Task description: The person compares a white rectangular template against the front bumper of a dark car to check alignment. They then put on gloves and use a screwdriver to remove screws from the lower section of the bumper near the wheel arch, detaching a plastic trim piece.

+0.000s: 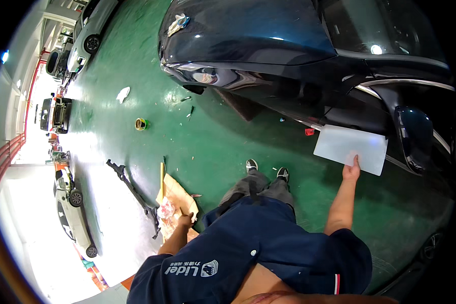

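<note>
My right hand (351, 172) grips a flat, whitish rectangular sheet (350, 148) by its near edge, thumb on top. The sheet is held out at the right, in front of the dark car's side, and covers part of the lower body. At the left, my left hand (186, 221) hangs low in shadow over brown cardboard (181, 195). Its fingers are too small and dark to make out, and nothing can be seen in them. Beside that hand, a crumpled clear and pinkish plastic wrap (166, 208) lies on the cardboard.
A dark blue car (248, 38) fills the upper right, its door mirror (414, 137) jutting out. A cloth (178, 24) lies on its hood. The green floor holds a tape roll (142, 124), a white rag (123, 95), a red scrap (309, 131) and a long black part (131, 190).
</note>
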`<action>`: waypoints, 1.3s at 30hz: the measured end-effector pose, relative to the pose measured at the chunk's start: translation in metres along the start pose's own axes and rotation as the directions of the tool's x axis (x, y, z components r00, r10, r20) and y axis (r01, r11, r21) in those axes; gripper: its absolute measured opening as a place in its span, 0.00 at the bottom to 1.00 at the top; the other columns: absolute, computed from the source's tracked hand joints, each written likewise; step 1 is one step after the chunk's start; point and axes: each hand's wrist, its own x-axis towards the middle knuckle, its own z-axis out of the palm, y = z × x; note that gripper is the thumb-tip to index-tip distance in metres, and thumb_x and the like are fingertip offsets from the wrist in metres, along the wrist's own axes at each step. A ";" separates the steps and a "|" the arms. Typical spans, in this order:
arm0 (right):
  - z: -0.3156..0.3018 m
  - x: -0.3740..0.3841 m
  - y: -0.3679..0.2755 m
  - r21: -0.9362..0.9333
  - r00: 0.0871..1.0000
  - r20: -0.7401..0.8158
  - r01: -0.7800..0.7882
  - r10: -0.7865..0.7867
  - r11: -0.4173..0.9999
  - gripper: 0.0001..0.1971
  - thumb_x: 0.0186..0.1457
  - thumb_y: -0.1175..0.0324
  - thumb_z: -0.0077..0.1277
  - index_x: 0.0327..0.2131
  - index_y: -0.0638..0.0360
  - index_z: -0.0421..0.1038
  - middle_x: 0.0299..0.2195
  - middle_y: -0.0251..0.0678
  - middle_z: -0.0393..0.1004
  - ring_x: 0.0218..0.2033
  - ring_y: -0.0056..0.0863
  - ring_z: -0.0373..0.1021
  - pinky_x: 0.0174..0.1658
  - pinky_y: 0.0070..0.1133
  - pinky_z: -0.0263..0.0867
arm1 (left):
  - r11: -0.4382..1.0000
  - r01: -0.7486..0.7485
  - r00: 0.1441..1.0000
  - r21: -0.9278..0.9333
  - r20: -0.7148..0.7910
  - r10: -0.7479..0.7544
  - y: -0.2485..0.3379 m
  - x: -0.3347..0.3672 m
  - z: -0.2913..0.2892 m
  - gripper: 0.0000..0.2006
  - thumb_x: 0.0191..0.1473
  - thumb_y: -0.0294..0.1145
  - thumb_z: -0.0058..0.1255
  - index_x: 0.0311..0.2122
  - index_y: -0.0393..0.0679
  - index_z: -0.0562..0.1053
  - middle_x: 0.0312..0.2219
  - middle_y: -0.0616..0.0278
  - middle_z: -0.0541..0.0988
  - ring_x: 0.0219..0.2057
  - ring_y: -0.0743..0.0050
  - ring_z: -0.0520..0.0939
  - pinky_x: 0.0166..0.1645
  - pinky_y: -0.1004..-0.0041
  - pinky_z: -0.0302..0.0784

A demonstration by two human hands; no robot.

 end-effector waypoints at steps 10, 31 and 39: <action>-0.007 -0.007 0.020 -0.283 0.987 -0.153 0.001 -0.046 0.959 0.21 0.62 0.60 0.59 0.55 0.59 0.70 0.50 0.37 0.76 0.51 0.30 0.72 0.56 0.23 0.68 | 0.911 -0.317 0.939 -0.263 0.048 0.340 0.125 -0.002 0.009 0.26 0.62 0.48 0.58 0.53 0.33 0.75 0.36 0.60 0.82 0.33 0.72 0.80 0.39 0.71 0.76; 0.553 -0.209 0.436 -0.661 0.666 0.746 0.742 -0.013 0.111 0.12 0.66 0.67 0.52 0.47 0.65 0.76 0.39 0.33 0.81 0.37 0.17 0.74 0.43 0.16 0.68 | 0.140 -0.015 0.836 -0.990 0.064 0.546 0.604 0.330 -0.205 0.22 0.65 0.53 0.54 0.40 0.39 0.75 0.33 0.59 0.82 0.33 0.74 0.81 0.37 0.78 0.76; 0.608 -0.196 0.499 -0.750 0.693 0.645 0.495 -0.321 -0.439 0.12 0.64 0.63 0.55 0.32 0.59 0.67 0.26 0.25 0.64 0.28 0.15 0.59 0.35 0.19 0.61 | 0.083 0.255 0.778 -0.963 0.255 0.575 0.671 0.372 -0.181 0.23 0.57 0.55 0.63 0.29 0.44 0.73 0.23 0.67 0.76 0.25 0.79 0.75 0.31 0.78 0.69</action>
